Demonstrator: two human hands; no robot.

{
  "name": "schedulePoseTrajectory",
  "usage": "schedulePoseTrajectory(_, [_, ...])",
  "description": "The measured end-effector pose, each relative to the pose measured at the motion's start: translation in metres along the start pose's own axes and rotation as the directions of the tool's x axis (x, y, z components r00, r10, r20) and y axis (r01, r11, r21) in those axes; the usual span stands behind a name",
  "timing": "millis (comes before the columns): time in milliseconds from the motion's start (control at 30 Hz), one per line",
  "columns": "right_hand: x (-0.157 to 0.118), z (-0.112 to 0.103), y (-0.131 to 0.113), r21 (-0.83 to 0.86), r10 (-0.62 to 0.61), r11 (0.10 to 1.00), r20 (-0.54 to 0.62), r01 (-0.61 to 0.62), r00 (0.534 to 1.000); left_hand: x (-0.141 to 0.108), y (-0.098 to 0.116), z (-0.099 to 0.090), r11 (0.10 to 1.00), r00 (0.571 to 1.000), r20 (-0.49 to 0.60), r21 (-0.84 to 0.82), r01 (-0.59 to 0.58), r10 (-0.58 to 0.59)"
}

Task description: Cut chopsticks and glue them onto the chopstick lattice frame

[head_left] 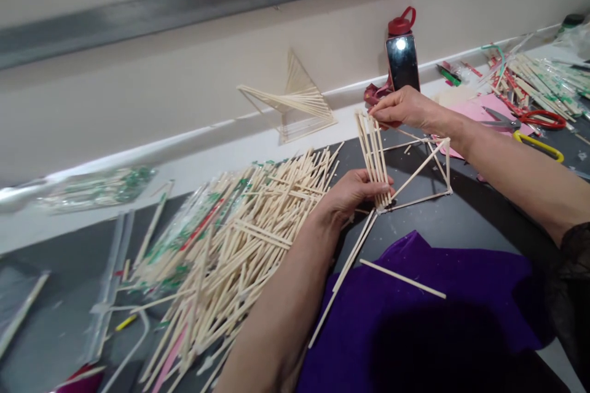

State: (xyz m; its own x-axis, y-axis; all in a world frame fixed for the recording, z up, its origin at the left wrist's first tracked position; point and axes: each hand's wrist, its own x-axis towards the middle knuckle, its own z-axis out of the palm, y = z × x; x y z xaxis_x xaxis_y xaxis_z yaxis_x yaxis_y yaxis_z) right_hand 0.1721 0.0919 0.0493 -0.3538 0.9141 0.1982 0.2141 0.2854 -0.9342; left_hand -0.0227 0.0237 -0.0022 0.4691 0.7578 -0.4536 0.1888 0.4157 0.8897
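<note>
My left hand [357, 190] is closed around the lower ends of several upright wooden chopsticks [374, 153], thumb across their front. At the top of that row, my right hand [401, 107] pinches the upper ends with its fingertips. The row fans slightly and stands on a joint of an open frame of chopsticks [421, 167], which extends to the right on the dark table. Two more chopsticks [345, 264] slope from that joint down toward me. A single chopstick [402, 278] lies on purple cloth [417, 258] in front of me.
A large pile of loose chopsticks [258, 239] covers the left, beside plastic-wrapped ones. Against the wall stand a twisted chopstick model [299, 101], a red-lidded bottle [400, 24] and a phone [402, 61]. Red-handled scissors [544, 118] and a yellow handle [538, 145] lie right, near pink paper.
</note>
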Motion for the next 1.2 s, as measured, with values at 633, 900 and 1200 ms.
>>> schedulePoseTrajectory(633, [-0.005, 0.002, -0.011, 0.022, 0.065, 0.998, -0.042, -0.065, 0.997, 0.005, -0.003, -0.001, 0.999, 0.997, 0.06, -0.035, -0.037, 0.039])
schedulePoseTrajectory(900, [-0.005, 0.002, -0.015, -0.074, 0.066, 0.994, -0.113, -0.075, 0.991, 0.003, -0.002, 0.002, 0.999, 0.998, 0.041, -0.02, -0.037, 0.038])
schedulePoseTrajectory(1200, [-0.004, 0.002, -0.01, -0.087, 0.055, 0.994, -0.107, -0.064, 0.993, 0.007, -0.005, -0.001, 0.997, 0.995, 0.066, -0.018, -0.069, 0.07])
